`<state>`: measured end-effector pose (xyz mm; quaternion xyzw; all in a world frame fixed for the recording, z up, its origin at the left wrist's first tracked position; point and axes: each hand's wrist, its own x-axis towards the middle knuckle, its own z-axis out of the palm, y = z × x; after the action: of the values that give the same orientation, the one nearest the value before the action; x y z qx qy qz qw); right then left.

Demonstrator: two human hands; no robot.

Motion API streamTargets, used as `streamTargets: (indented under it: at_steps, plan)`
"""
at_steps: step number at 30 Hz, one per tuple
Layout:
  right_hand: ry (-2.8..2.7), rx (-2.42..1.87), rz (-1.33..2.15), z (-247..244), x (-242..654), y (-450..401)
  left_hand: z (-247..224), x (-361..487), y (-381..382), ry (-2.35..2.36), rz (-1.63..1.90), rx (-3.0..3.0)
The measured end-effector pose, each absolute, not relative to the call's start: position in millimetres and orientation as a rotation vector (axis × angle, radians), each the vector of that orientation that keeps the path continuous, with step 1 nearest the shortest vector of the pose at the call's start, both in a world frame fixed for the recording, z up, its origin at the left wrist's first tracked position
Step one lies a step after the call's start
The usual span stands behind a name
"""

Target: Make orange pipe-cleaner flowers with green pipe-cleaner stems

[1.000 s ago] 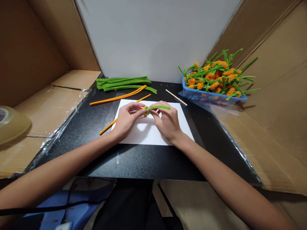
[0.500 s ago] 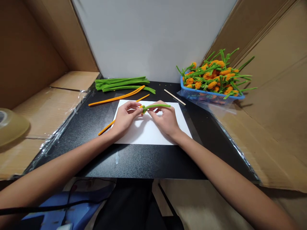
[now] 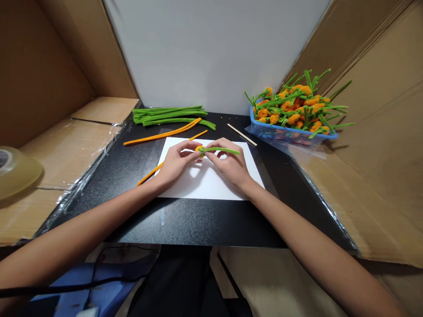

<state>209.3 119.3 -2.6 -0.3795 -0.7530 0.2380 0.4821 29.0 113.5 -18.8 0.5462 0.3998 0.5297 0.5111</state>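
A small orange pipe-cleaner piece with a green stem (image 3: 200,151) is held between both hands above a white sheet (image 3: 208,189). My left hand (image 3: 180,160) pinches its orange end between thumb and fingers. With thumb and fingertips, my right hand (image 3: 228,160) grips the green part beside it, and the long stem points right across that hand. Behind the hands lie a bundle of green pipe cleaners (image 3: 168,116) and bent orange ones (image 3: 161,135). One more orange pipe cleaner (image 3: 148,175) runs partly under my left hand.
A blue basket (image 3: 291,133) heaped with orange-and-green pieces stands at the back right on a clear plastic bag. A thin pale stick (image 3: 242,134) lies behind the sheet. At the far left, a tape roll (image 3: 20,174) rests on cardboard. Cardboard walls flank the black table (image 3: 194,224).
The held piece has turned, showing more of its orange part, and its green stem now slopes slightly downward to the right. Both hands still hold it, with fingers slightly shifted.
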Motion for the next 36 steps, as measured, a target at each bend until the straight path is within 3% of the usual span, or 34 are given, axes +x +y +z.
streamTargets:
  at_steps: [25, 36]
  plan:
    - [-1.922, -0.865, 0.260, -4, 204, 112, -9, 34, 106, 1.043, 1.276, 1.467]
    - [-2.185, -0.726, -0.001, -2, 214, 115, -7, 23, 114, 1.026, 1.065, 1.478]
